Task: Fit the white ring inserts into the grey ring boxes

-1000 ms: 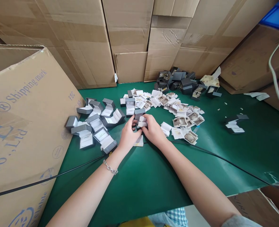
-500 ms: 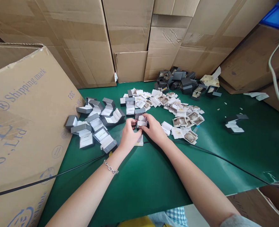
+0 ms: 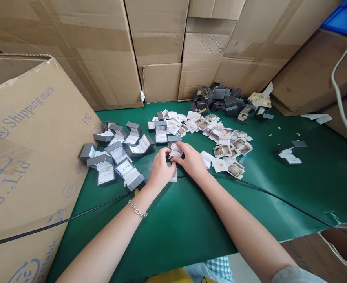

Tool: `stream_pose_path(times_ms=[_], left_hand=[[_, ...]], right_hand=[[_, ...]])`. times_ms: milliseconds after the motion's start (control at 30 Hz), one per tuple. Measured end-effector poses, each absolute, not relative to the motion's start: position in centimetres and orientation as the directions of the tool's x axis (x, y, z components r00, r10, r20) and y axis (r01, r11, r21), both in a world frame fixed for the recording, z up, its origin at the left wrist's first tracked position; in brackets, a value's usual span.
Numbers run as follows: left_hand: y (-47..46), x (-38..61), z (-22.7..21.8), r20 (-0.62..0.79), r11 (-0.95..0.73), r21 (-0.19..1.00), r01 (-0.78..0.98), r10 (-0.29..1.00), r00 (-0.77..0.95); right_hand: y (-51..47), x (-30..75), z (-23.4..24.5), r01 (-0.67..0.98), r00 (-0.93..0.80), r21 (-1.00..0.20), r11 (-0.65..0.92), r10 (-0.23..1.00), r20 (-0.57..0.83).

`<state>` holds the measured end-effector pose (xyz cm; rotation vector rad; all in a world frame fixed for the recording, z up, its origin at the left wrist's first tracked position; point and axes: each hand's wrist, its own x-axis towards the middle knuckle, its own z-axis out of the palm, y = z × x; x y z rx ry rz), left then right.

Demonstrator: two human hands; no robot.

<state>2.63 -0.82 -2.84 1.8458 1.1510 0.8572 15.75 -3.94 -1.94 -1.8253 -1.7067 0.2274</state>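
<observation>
Both of my hands meet at the middle of the green table around one small grey jewellery box with a white inside and its lid up. My left hand, with a bracelet at the wrist, curls its fingers against the box's left side. My right hand grips it from the right, thumb on the white insert. A white card lies under my hands.
Several open grey boxes lie to the left. White cards and beige inserts spread to the right, dark boxes behind them. Cardboard cartons wall the back; a big carton stands left. A black cable crosses the table.
My hands have drawn slightly closer together on the small box; my left fingers have closed more tightly against it. Nothing else has moved.
</observation>
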Motion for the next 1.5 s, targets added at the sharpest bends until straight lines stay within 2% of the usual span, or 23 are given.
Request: stream_pose_path(times_ms=[200, 300, 533, 800, 1200, 1500], left_hand=[[-0.8, 2.7, -3.0, 0.196, -0.374, 0.814, 0.444, 0.897, 0.395], [-0.8, 2.7, -2.7, 0.206, -0.391, 0.804, 0.447, 0.890, 0.407], [-0.6, 2.3, -2.2, 0.139, -0.295, 0.874, 0.385, 0.913, 0.384], [0.2, 2.2, -2.6, 0.187, -0.351, 0.836, 0.422, 0.905, 0.381], [0.1, 2.1, -2.8, 0.136, -0.253, 0.900, 0.356, 0.937, 0.323], [-0.2, 2.3, -2.5, 0.070, -0.181, 0.917, 0.355, 0.950, 0.304]], right_hand=[[-4.1, 15.6, -1.8, 0.883, 0.128, -0.469, 0.021, 0.950, 0.284], [-4.1, 15.7, -1.7, 0.864, 0.112, -0.501, 0.048, 0.952, 0.285], [-4.1, 15.7, -2.0, 0.830, 0.122, -0.552, 0.081, 0.939, 0.321], [-4.2, 15.5, -1.8, 0.871, 0.069, -0.480, 0.100, 0.945, 0.321], [-3.9, 15.9, -2.0, 0.829, 0.034, -0.540, 0.143, 0.952, 0.305], [-3.9, 16.0, -2.2, 0.797, 0.009, -0.564, 0.217, 0.929, 0.370]])
